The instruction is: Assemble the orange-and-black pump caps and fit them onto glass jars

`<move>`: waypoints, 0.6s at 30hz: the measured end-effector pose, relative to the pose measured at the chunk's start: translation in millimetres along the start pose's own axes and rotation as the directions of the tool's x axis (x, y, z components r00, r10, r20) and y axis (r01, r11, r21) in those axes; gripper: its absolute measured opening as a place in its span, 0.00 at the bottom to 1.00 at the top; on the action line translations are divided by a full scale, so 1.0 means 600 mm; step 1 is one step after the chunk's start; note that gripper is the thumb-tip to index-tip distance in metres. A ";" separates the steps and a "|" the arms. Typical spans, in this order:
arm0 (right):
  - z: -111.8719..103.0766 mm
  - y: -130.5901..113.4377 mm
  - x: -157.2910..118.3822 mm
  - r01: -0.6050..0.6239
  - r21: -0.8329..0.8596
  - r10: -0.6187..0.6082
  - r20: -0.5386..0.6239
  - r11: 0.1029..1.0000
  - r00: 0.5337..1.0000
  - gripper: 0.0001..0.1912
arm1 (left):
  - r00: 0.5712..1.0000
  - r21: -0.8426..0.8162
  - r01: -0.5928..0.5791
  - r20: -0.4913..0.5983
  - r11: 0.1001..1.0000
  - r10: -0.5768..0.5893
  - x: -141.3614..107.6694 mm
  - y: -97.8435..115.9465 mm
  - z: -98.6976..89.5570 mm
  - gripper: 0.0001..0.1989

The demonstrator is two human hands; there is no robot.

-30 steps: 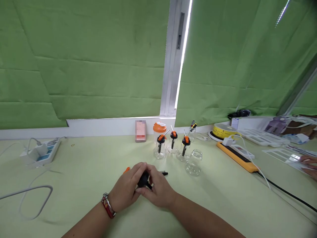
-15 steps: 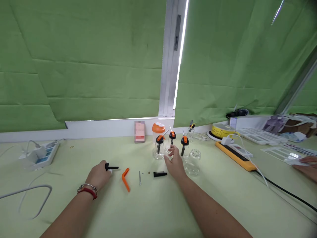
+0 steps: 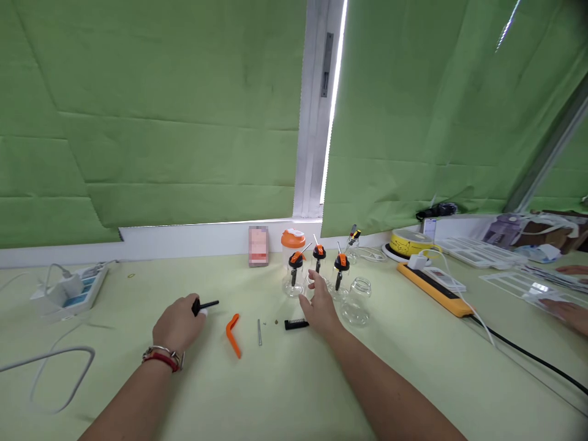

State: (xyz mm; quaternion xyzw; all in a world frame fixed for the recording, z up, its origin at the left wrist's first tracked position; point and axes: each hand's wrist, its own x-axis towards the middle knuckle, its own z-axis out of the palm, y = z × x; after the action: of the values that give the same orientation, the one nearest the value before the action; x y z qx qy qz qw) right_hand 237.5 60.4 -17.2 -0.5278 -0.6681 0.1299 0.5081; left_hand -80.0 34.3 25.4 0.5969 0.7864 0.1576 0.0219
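My left hand point(image 3: 180, 323) is closed on a small black plastic part point(image 3: 204, 306) whose thin stem points to the right. My right hand point(image 3: 320, 306) hovers with its fingers apart, in front of several small glass jars. Just left of its palm lies a black piece with a spring point(image 3: 295, 324). Between my hands lie a bent orange lever point(image 3: 233, 335), a thin metal pin point(image 3: 259, 332) and a tiny brownish bit point(image 3: 276, 322). Black and orange tops with straws sit on jars such as this one point(image 3: 340, 263). Right of my wrist stands a lidless glass jar point(image 3: 356, 303).
An orange-lidded cup point(image 3: 293, 241) and a pink-screened phone point(image 3: 258, 247) stand at the back. A yellow power strip point(image 3: 434, 291) with cables lies to the right, a white power strip point(image 3: 89, 288) to the left. Another person's hand point(image 3: 567, 313) rests at the right edge.
The black part in my left hand has tilted, its stem now slanting up. My right hand has shifted slightly left. A second hand of the other person shows at the right edge.
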 end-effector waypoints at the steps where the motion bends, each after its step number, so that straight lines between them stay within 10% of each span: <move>1: -0.002 -0.004 0.004 0.011 -0.013 -0.011 0.006 1.000 1.000 0.32 | 0.998 -0.003 0.015 -0.062 1.000 -0.015 -0.002 0.002 -0.005 0.15; 8: -0.010 -0.048 0.069 0.050 -0.209 -0.023 0.130 0.977 0.991 0.37 | 0.927 -0.144 0.107 -0.342 0.984 -0.151 -0.008 0.001 -0.017 0.19; 18: 0.014 -0.053 0.122 -0.026 -0.328 0.084 0.163 0.944 0.983 0.27 | 0.825 -0.205 -0.182 -0.563 0.962 0.036 0.009 -0.017 0.012 0.17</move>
State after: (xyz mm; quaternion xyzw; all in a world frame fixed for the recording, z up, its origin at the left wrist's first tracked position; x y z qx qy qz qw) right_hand 217.8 111.5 41.2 -0.6092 -0.7072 0.0782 0.3502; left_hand -89.7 38.4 16.6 0.5620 0.6969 0.4225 -0.1411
